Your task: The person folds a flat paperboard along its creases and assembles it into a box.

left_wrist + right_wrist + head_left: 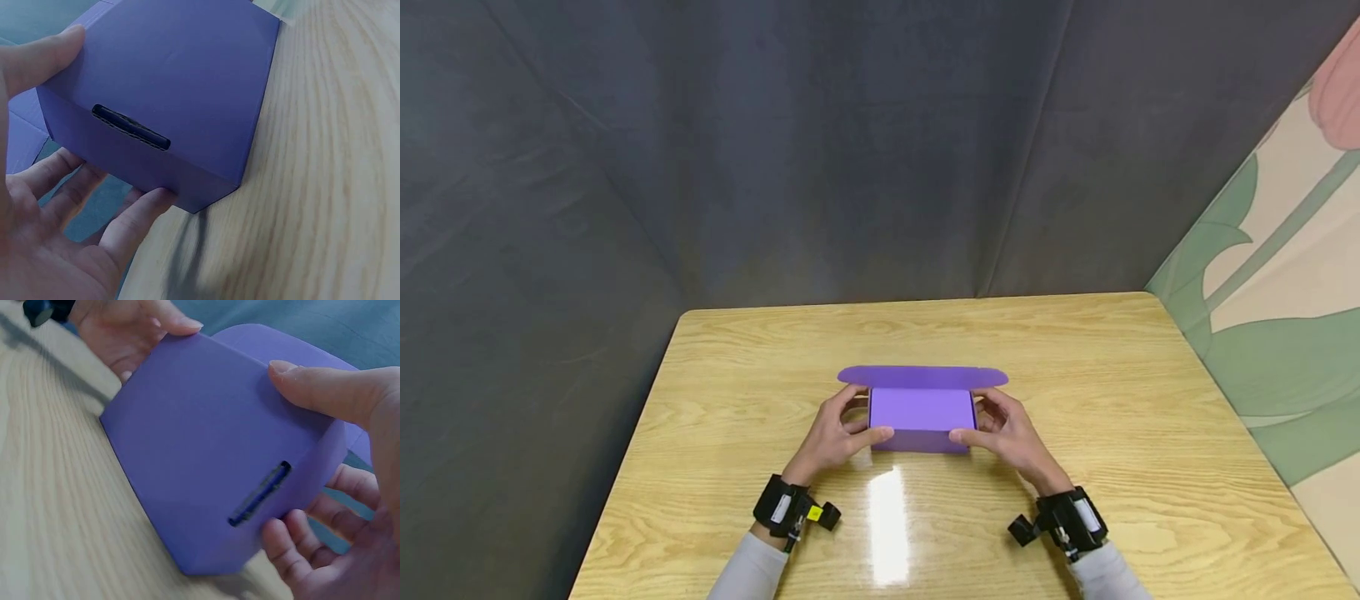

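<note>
A purple cardboard box [922,410] sits on the wooden table between both hands. Along its far side, a long flap [922,377] with rounded ends sticks out wider than the box. The left hand [838,432] grips the box's left end, its thumb on the near face and its other fingers along the side. Mirroring it, the right hand [1009,433] holds the right end with the thumb on the near edge. In the left wrist view a narrow slot [131,127] is cut near the box's corner edge; the right wrist view has a similar slot [259,494].
The light wooden table [737,375] extends around the box on all sides. Dark grey fabric [850,167] hangs behind and to the left, and a floral-patterned cloth [1285,333] is on the right. Each wrist wears a black camera mount [786,506].
</note>
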The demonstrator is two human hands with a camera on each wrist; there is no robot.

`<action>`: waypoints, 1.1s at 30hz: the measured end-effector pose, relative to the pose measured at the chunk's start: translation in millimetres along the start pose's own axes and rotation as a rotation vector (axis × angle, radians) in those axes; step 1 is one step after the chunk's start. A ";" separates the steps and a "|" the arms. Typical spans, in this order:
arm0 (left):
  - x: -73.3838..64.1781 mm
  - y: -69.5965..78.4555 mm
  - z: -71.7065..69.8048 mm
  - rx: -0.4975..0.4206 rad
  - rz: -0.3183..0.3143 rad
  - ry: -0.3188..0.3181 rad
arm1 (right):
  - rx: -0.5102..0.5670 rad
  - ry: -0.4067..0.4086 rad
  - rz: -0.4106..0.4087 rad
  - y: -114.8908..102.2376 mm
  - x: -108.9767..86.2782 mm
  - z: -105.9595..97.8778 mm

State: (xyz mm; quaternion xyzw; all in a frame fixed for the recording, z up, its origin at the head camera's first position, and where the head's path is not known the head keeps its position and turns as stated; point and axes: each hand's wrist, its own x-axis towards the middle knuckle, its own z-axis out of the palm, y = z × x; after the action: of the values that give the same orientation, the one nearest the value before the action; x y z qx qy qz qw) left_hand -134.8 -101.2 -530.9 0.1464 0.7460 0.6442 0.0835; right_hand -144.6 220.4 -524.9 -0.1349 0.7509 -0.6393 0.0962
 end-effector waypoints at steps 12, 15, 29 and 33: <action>-6.4 -3.2 -16.8 0.086 -0.049 -0.022 | -0.095 -0.012 -0.025 5.8 2.1 -7.6; -6.5 2.0 -27.2 0.173 0.015 0.099 | -0.106 0.071 -0.086 2.9 4.8 -15.0; 12.7 35.1 -35.5 0.516 0.425 0.386 | -0.374 0.379 -0.521 -25.2 22.4 -19.8; 11.8 35.9 -33.2 0.495 0.442 0.399 | -0.430 0.373 -0.551 -28.9 21.6 -19.2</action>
State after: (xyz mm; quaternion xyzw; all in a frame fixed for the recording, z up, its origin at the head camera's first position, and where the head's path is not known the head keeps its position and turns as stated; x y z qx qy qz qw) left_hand -152.3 -123.9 -489.6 0.1909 0.8310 0.4630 -0.2420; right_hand -168.8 227.2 -492.7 -0.2301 0.8079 -0.4827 -0.2477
